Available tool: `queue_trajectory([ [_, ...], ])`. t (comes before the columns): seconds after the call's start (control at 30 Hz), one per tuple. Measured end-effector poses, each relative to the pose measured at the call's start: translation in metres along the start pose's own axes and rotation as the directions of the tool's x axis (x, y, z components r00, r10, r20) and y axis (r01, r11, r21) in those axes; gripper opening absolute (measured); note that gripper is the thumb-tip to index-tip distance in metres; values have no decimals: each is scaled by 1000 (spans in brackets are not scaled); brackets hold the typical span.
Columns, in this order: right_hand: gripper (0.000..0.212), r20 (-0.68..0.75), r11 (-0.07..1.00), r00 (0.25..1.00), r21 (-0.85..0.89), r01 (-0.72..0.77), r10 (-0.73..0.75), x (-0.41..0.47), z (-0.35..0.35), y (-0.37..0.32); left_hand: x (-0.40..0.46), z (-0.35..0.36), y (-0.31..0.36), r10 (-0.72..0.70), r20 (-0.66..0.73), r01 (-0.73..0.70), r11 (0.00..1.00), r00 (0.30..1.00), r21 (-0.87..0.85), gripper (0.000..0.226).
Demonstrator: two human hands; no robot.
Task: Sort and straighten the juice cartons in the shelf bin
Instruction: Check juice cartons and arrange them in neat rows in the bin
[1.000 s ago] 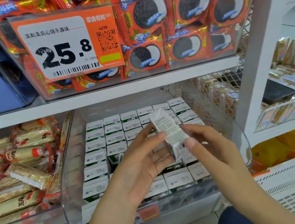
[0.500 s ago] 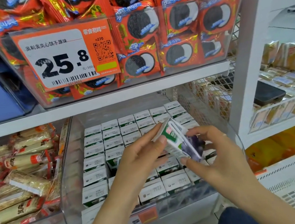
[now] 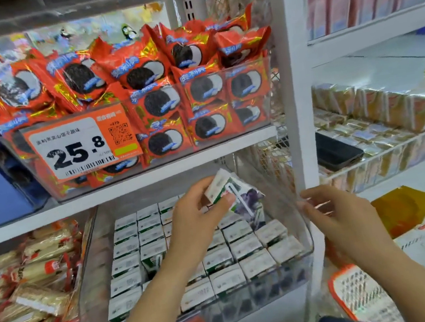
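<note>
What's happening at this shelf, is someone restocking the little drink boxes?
A person is tidying a clear shelf bin packed with rows of small juice cartons. Their left hand grips one carton, tilted above the rows and not yet set down. The right hand is open, holding nothing, beside the bin's right wall. Cookie packs fill the shelf above.

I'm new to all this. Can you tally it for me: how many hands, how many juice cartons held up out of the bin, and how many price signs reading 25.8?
Hands: 2, the left hand and the right hand
Juice cartons held up: 1, the juice carton gripped by the left hand
Price signs reading 25.8: 1, the price sign
Total: 4
</note>
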State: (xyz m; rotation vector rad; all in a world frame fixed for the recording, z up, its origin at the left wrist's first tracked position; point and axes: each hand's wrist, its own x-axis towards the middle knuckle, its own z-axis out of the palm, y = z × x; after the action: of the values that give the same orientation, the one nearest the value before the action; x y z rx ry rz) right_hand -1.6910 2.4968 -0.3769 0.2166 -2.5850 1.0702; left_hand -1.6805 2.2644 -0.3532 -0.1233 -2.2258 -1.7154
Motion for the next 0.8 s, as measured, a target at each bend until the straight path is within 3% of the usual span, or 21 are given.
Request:
queue_trajectory([
  [0.13,14,131,1000,991,24,-4,1,0,5,0,14,15,-8,10,88,-20,993,996,120,29],
  [0.4,15,159,998,987,57,-30,20,3,8,4,27,42,-22,22,143,-78,915,990,397,36],
  [0.63,13,164,998,987,65,-9,-2,3,8,2,25,39,-20,16,220,-89,942,975,324,24],
  [0.8,11,154,998,988,64,-1,-9,3,8,2,24,47,-35,-10,205,-82,898,979,433,29],
])
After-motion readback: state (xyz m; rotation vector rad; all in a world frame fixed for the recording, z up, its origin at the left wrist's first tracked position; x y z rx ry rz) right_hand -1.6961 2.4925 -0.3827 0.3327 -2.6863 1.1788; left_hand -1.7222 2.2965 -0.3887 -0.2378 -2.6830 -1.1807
